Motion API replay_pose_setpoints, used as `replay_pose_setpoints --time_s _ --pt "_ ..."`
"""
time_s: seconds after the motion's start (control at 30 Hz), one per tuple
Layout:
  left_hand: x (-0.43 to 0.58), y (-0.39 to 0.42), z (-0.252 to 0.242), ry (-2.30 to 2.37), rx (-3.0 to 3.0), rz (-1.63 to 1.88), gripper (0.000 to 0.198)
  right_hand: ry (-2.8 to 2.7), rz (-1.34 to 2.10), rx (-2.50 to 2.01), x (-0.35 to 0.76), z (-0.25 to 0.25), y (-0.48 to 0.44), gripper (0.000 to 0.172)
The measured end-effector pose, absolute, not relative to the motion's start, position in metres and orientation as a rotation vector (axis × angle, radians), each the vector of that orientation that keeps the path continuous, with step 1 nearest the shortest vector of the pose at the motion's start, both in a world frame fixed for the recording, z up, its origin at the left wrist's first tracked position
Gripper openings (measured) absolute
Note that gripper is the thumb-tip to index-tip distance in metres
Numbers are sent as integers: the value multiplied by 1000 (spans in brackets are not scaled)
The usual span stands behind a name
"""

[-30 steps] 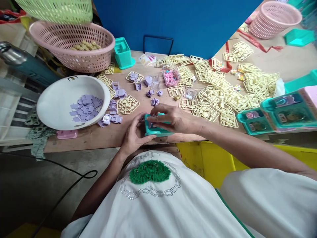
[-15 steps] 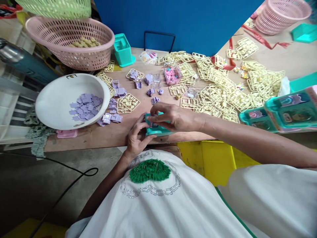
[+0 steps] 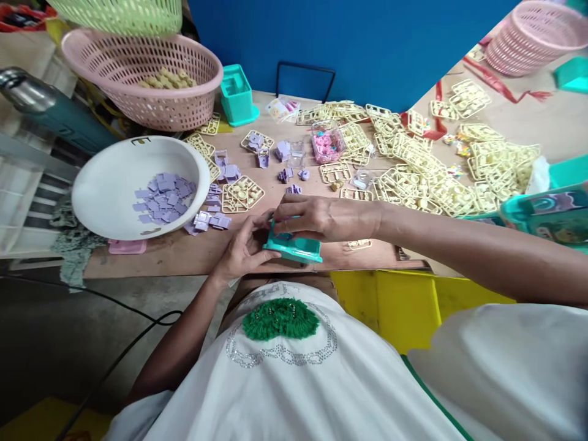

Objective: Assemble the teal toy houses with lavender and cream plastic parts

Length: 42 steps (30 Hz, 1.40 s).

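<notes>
A teal plastic box (image 3: 301,250) lies tilted at the table's front edge, in front of my body. My left hand (image 3: 241,248) grips its left end, thumb along the near side and fingers behind. Over the top of the box my right hand (image 3: 316,219) is bent down, fingers curled and pressed together. Whatever those fingertips hold is hidden by the hand. Just beyond the hands lie small lilac plastic parts (image 3: 285,176). More lilac parts (image 3: 202,222) lie to the left, beside a cream part frame (image 3: 242,194).
A white bowl (image 3: 108,184) of flat lilac pieces stands left, with a pink basket (image 3: 142,101) behind it. Cream part frames (image 3: 413,156) pile up at the right. A clear tub (image 3: 327,144) of pink pieces and a teal container (image 3: 237,98) stand further back.
The teal box has turned and tilted, showing more of its near side. My left hand has shifted slightly left, and my right hand has flattened over the top. The view has shifted a little.
</notes>
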State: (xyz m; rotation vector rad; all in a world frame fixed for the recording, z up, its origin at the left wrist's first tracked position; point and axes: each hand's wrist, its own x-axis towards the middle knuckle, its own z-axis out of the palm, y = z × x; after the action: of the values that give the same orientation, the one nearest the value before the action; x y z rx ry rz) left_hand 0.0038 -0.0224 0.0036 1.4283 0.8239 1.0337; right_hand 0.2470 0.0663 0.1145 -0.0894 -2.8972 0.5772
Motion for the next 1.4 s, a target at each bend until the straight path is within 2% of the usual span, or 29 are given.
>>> replay_pose_setpoints --time_s 0.3,0.7,0.87,0.97,1.1,1.17,1.27,1.4 --pt "1 -19 -1 910 1508 1052 72 -2965 687 57 239 123 78 37" --pt "3 -19 8 905 1566 1040 69 -2947 913 217 230 123 89 30" --pt "4 -19 10 881 1544 1031 71 -3027 876 174 227 129 93 29" --pt "3 -18 8 866 1525 1015 71 -2930 803 -57 243 116 88 33" --pt "1 -18 1 894 1567 1025 70 -2599 775 -490 265 92 62 66" --pt "0 -18 -2 894 1577 1008 70 -2432 762 -691 266 83 43 70" --pt "-1 -18 -3 884 1566 982 71 -2294 724 -840 258 78 20 60" --pt "0 -18 -2 884 1540 954 69 -2240 709 -802 247 75 10 43"
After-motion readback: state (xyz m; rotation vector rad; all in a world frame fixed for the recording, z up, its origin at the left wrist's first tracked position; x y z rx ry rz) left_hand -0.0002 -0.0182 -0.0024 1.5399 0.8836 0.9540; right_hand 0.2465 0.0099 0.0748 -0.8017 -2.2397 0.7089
